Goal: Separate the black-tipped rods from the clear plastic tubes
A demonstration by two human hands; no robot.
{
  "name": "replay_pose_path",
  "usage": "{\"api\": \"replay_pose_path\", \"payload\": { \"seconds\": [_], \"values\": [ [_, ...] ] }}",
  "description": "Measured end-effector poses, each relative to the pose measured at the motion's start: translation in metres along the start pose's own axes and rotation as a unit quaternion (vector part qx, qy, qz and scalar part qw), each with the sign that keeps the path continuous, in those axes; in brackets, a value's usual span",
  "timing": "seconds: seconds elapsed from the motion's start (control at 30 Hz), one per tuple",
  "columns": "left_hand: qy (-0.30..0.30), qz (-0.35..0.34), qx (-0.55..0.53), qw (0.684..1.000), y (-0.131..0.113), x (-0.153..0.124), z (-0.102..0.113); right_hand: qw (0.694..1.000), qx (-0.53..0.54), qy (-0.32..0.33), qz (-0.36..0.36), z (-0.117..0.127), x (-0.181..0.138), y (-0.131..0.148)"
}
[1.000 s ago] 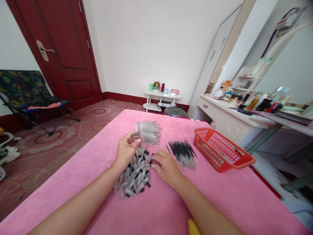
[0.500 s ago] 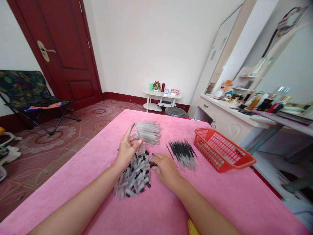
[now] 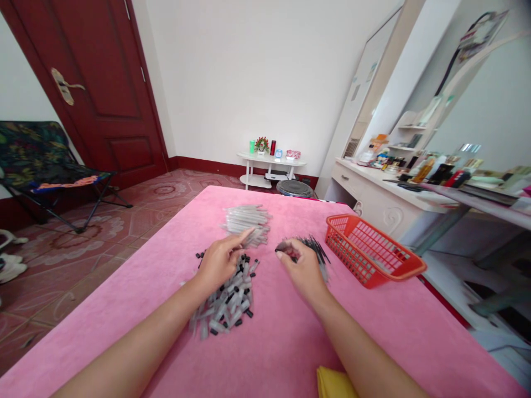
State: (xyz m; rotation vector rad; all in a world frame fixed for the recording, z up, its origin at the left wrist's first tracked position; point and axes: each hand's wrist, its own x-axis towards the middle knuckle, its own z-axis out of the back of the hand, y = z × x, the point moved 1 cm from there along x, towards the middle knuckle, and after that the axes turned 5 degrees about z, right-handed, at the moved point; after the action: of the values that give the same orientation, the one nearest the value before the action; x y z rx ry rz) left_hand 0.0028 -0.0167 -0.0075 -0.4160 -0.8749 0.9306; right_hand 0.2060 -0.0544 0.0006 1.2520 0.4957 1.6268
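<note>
A heap of clear pen caps with black tips (image 3: 226,301) lies on the pink table (image 3: 265,354) in front of me. My left hand (image 3: 222,258) hovers over the heap's far end, fingers curled round a clear pen tube whose tip reaches a pile of clear tubes (image 3: 245,217) behind. My right hand (image 3: 302,266) is raised over a bundle of black refills (image 3: 317,251), fingertips pinched on a small dark piece.
An orange plastic basket (image 3: 370,257) sits on the table at the right. A yellow object (image 3: 336,383) pokes in at the near edge. A white dresser with bottles (image 3: 398,190), a folding chair (image 3: 45,166) and a red door (image 3: 91,83) surround the table.
My right hand lifted off the cap heap and moved right and away, over the black refills. My left hand lowered the clear tube toward the tube pile. The view shifted slightly.
</note>
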Motion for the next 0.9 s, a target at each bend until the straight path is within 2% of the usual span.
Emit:
{"api": "replay_pose_path", "payload": {
  "seconds": [0.1,0.17,0.43,0.9],
  "values": [
    [0.046,-0.058,0.054,0.996,-0.006,-0.003,0.0,0.999,0.035,-0.014,-0.007,0.006,0.005,-0.001],
    [0.052,-0.072,0.067,0.994,-0.008,-0.004,-0.001,0.999,0.042,-0.011,-0.006,0.007,0.006,-0.003],
    [0.05,-0.084,0.1,0.99,-0.005,-0.005,-0.003,1.0,0.015,-0.004,0.001,0.006,0.005,-0.01],
    [0.058,-0.098,0.165,0.98,-0.006,-0.007,-0.003,0.992,-0.093,0.038,0.082,0.01,0.002,0.004]
  ]
}}
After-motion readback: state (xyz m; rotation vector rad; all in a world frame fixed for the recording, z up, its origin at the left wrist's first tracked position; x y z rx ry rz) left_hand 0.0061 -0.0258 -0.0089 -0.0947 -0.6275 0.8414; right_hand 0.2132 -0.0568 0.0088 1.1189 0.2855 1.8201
